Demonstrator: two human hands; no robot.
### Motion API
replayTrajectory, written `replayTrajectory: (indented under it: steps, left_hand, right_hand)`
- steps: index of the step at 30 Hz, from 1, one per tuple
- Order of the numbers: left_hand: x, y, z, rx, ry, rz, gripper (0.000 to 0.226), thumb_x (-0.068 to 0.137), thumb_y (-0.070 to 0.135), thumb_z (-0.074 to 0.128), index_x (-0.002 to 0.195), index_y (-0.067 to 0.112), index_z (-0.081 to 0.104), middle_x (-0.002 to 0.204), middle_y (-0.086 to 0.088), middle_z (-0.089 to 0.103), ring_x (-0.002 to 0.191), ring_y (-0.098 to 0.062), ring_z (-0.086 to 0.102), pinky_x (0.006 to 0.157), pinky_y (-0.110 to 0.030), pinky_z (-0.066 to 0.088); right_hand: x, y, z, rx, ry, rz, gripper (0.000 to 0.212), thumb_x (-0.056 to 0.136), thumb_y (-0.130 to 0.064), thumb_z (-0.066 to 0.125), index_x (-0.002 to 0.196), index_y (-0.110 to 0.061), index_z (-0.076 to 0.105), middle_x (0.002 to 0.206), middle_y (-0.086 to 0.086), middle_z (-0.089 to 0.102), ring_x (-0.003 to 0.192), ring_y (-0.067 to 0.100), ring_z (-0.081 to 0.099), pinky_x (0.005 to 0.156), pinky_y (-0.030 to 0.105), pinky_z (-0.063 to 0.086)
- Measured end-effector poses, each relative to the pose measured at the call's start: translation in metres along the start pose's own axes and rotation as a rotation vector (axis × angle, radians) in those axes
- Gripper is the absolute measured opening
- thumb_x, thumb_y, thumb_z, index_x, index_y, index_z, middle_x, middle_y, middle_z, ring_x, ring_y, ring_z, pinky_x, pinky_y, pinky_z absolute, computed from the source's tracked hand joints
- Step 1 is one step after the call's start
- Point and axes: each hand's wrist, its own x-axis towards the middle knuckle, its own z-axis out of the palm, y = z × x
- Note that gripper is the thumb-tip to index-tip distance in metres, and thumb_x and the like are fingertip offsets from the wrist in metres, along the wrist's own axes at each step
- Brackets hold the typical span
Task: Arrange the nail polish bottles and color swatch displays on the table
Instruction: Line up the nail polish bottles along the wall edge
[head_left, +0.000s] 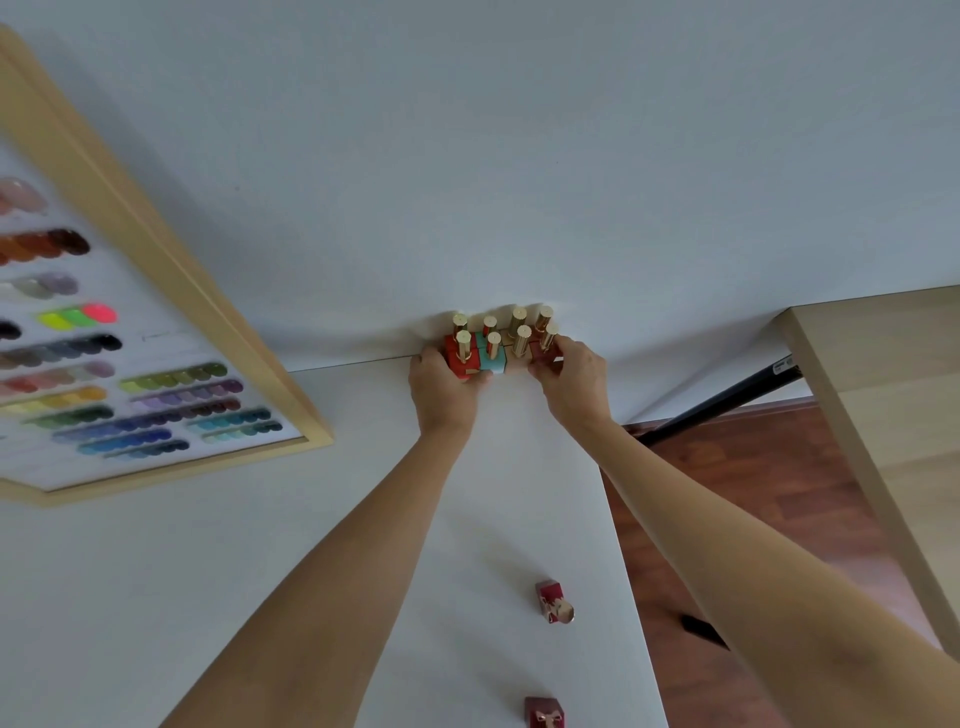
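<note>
**Squaring up the bottle cluster at the back of the worktop**

At far left a framed colour swatch display (150, 374) leans against the wall, its lower edge on the white worktop (260, 571), rows of painted tips showing through the front. To its right, hard against the wall, stands a tight cluster of nail polish bottles (501, 340) with gold caps, in two short rows. The left hand (441, 387) curls round the red bottle (460, 358) at the cluster's left end; a teal bottle (492, 358) sits just beside it. The right hand (571, 376) pinches the dark red bottle (543, 351) at the right end. Both hands seem to be pressing the group together, so the step in hand looks like aligning the rows. Nearer the person, two more dark red bottles are well apart from the cluster: one lying on its side (555, 601), another (544, 713) at the bottom edge. The next move likely calls for letting go and fetching these strays.
</note>
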Motion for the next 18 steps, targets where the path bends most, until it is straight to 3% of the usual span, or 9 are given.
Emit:
replayTrajectory:
  steps: [4,8,12,15,18]
  left_hand:
    - [-0.003,0.000,-0.007,0.034,-0.065,0.019,0.051,0.066,0.015,0.085,0.108,0.001,0.060,0.111,-0.016,0.061,0.103,-0.028,0.057,0.085,-0.031,0.046]
    - [-0.025,-0.008,-0.020,0.099,-0.123,0.041,0.062,0.074,0.025,0.080,0.121,0.002,0.049,0.119,-0.016,0.051,0.101,-0.028,0.058,0.086,-0.031,0.050]
    - [-0.076,-0.033,-0.041,0.154,-0.309,0.136,0.050,0.082,0.028,0.072,0.124,0.009,0.052,0.113,-0.005,0.055,0.082,-0.009,0.058,0.062,-0.008,0.040]
    - [-0.129,-0.053,-0.060,0.176,-0.496,0.162,0.033,0.080,0.017,0.074,0.110,0.009,0.062,0.105,-0.007,0.064,0.076,-0.009,0.059,0.065,-0.009,0.042]
    - [-0.181,-0.069,-0.078,0.205,-0.705,0.203,0.028,0.079,0.008,0.071,0.106,0.009,0.064,0.106,-0.006,0.065,0.079,-0.011,0.060,0.070,-0.011,0.048]
  right_hand:
    - [-0.007,0.001,-0.012,0.065,-0.082,0.015,0.018,0.085,-0.008,0.063,0.102,-0.008,0.063,0.099,0.006,0.070,0.085,0.023,0.066,0.075,0.026,0.046]
    - [-0.032,0.007,-0.025,0.081,-0.142,0.099,0.056,0.088,-0.011,0.062,0.139,-0.012,0.040,0.128,0.006,0.055,0.096,0.017,0.061,0.076,0.026,0.046]
    - [-0.081,0.027,-0.046,0.010,-0.208,0.027,0.039,0.089,-0.009,0.061,0.127,-0.016,0.055,0.126,0.006,0.060,0.085,0.008,0.061,0.074,0.021,0.050]
    - [-0.121,0.042,-0.062,-0.050,-0.303,-0.019,0.030,0.089,-0.006,0.058,0.116,-0.018,0.064,0.114,0.001,0.067,0.072,-0.004,0.058,0.066,0.003,0.040]
    - [-0.156,0.047,-0.075,-0.055,-0.406,-0.052,0.028,0.087,-0.010,0.061,0.109,-0.026,0.067,0.104,-0.004,0.068,0.069,-0.007,0.059,0.063,0.003,0.041]
